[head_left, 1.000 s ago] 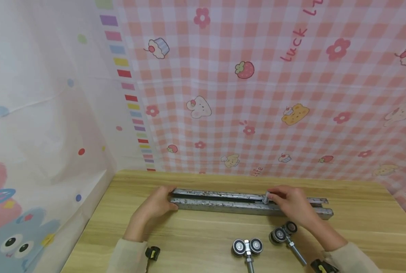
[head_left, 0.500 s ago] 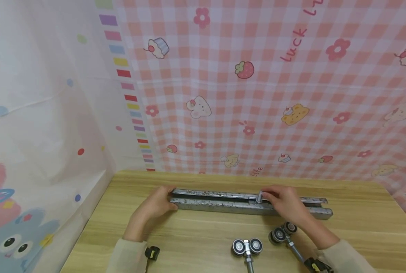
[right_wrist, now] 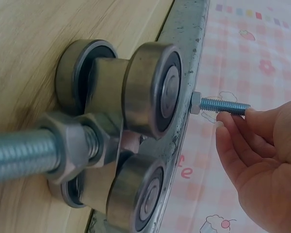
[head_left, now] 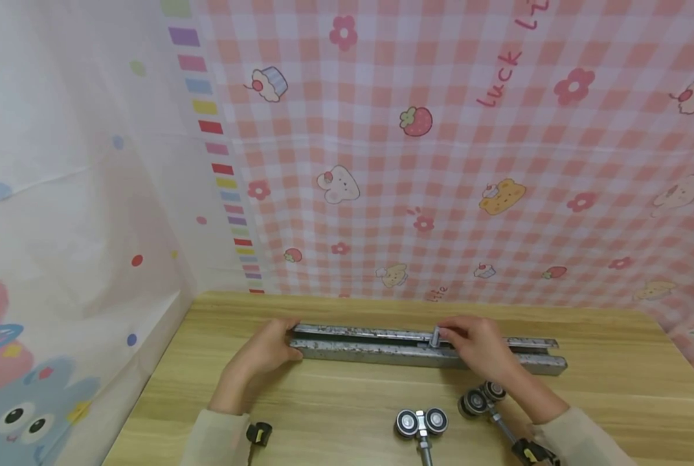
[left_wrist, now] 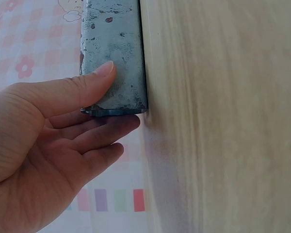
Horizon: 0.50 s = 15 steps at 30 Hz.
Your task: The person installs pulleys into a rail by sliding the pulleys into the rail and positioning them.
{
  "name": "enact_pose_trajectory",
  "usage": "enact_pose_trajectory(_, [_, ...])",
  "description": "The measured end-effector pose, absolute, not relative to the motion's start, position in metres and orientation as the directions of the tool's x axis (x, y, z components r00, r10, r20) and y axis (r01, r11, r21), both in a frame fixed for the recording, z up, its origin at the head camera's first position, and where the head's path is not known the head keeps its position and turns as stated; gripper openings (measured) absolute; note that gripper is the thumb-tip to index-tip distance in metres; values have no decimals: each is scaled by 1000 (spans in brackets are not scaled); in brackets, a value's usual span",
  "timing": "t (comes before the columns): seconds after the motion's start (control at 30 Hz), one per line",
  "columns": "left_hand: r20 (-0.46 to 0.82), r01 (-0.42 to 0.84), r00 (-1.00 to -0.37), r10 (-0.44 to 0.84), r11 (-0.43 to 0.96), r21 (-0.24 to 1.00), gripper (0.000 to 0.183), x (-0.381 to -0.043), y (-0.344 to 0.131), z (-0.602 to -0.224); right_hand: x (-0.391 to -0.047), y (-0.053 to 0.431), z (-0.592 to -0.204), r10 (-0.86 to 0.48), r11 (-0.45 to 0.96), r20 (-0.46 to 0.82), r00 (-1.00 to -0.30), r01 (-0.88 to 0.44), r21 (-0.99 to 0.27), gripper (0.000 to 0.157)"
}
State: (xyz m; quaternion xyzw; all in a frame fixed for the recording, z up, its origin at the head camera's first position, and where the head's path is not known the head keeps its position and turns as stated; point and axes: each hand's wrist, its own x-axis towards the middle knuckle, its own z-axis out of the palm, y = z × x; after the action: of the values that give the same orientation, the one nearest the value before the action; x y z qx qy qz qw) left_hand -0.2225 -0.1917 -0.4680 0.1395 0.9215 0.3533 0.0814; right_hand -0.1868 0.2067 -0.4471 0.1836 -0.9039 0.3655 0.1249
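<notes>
A scuffed metal channel rail lies lengthwise on the wooden table, its long slot facing up. At its left end my left hand grips it, the thumb on the near wall, as the left wrist view shows. My right hand pinches a threaded bolt between thumb and fingertips. The bolt stands up out of the slot, right of the rail's middle, with a nut at its foot; whatever is below the nut is hidden inside the rail.
Two roller trolleys with black-edged wheels and threaded bolts lie on the near side of the table: one trolley in front of the rail, another trolley beside my right forearm. A pink checked cloth hangs behind the table.
My right hand has slid the bolt leftward along the slot, more in the first half second than since. The left hand keeps its grip on the rail's end.
</notes>
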Motion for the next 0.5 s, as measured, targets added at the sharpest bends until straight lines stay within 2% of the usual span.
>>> enact_pose_trajectory(0.5, [-46, 208, -946, 320, 712, 670, 64, -223, -191, -468, -190, 196, -447, -246, 671, 337, -909, -411, -617, 14])
